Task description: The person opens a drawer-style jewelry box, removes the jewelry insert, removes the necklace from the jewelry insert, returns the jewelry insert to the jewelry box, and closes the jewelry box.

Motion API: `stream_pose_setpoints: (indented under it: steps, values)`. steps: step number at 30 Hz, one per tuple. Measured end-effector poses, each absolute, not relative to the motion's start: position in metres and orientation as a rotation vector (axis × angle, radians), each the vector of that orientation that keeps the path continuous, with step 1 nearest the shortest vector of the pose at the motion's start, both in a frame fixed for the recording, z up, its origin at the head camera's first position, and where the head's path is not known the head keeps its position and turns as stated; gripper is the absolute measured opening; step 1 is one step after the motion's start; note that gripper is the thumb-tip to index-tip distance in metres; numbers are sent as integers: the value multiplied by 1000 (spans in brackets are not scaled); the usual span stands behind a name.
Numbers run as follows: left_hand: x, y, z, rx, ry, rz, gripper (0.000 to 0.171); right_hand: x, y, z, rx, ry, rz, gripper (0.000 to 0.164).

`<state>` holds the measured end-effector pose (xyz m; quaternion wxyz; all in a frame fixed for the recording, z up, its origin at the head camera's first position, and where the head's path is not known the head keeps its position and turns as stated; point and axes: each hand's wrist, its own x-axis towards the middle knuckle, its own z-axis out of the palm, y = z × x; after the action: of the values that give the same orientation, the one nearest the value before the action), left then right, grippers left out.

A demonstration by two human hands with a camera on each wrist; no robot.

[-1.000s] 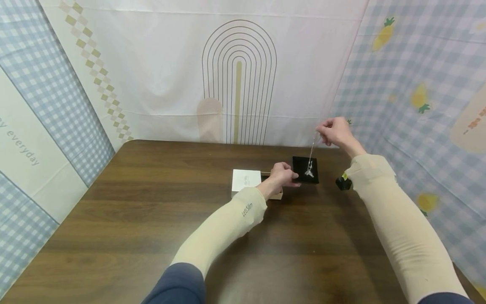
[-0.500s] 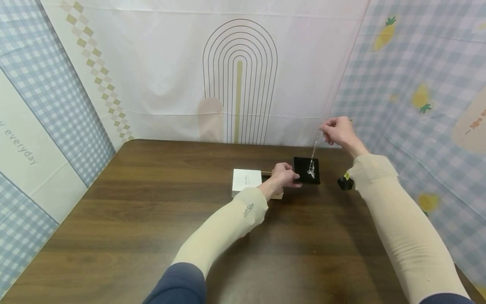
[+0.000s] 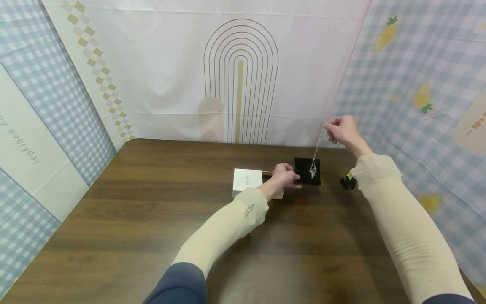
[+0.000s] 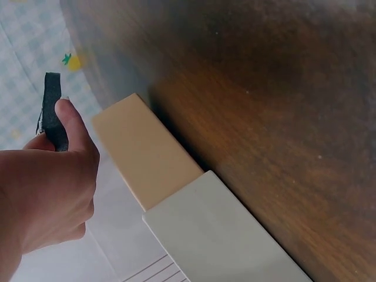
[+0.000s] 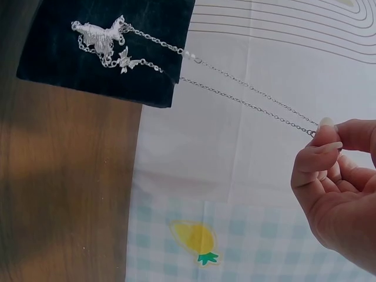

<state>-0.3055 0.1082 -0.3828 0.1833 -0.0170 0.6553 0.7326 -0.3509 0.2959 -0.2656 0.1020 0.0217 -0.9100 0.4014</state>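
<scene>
Between thumb and fingers, my left hand (image 3: pixel 284 175) pinches a thin black velvet pad (image 3: pixel 303 169) by its near left edge; the left wrist view shows this pad (image 4: pixel 53 108) edge-on. My right hand (image 3: pixel 342 130), raised at the back right, pinches the end of a silver chain necklace (image 3: pixel 316 147). In the right wrist view two strands of the necklace (image 5: pixel 252 106) run from the fingertips down to the pad (image 5: pixel 59 70). Butterfly-shaped pendants (image 5: pixel 125 61) and bunched chain lie on the velvet.
Under my left wrist is a white box (image 3: pixel 246 180) with its sleeve partly slid off a tan drawer (image 4: pixel 147 150). A small black object with a yellow-green tag (image 3: pixel 347 182) lies by my right sleeve. A patterned cloth (image 3: pixel 171 63) hangs behind the wooden table (image 3: pixel 152 211).
My right hand has drifted slightly right, drawing the chain more slanted. The pad has shifted a little right with my left hand, and the pendants now sit lower over it.
</scene>
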Motion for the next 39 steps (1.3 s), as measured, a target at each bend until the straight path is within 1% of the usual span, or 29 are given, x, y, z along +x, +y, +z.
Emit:
stream_pose_setpoints:
  steps: [22,34,39]
  values:
    - [-305,107,-381,-56,1855,2069,27,-347,303,-256,-6,-2686,1183,35]
    - [-304,108,-383,-55,1890,2049,30,-349,307,-256,-6,-2648,1215,29]
    - [-304,108,-383,-50,1883,2060,28,-349,308,-255,-11,-2629,1223,30]
